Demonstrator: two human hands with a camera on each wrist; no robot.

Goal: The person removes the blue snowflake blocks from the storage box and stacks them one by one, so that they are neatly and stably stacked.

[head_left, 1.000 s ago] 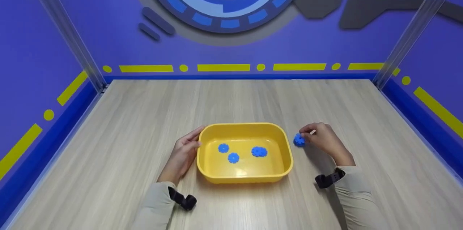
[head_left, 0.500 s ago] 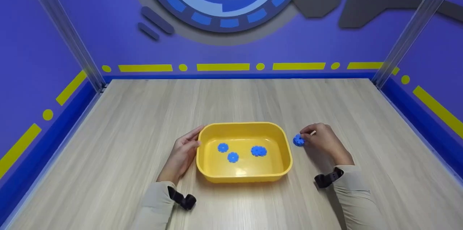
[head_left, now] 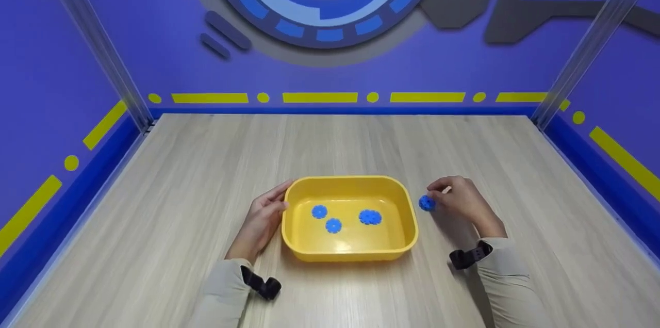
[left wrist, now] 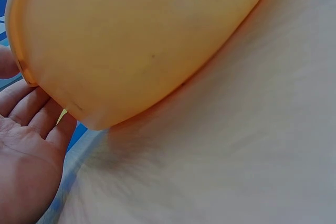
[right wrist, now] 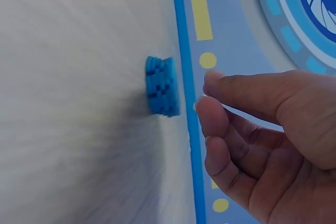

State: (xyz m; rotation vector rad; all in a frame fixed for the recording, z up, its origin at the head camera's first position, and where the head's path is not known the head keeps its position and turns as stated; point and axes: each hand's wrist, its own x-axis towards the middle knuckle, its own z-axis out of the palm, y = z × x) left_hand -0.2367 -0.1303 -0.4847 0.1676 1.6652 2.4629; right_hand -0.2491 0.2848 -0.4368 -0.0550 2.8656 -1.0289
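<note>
A yellow plastic tub stands on the table, with several blue snowflake-shaped discs inside, including one disc near the front. My left hand grips the tub's left side, thumb at the rim and fingers along the outer wall; the left wrist view shows the palm beside the wall. Right of the tub, a short stack of blue discs rests on the tabletop. My right hand hovers beside it. In the right wrist view, its bent fingers and thumb are apart from the stack and hold nothing.
The wood-grain table carries the tub and the stack. A blue-purple wall rises along the back, with side panels left and right. Each wrist wears a black strap with a small camera.
A blue disc that my right fingertips held tilted over the stack now lies flat on it, let go. The left hand and the tub stay in place.
</note>
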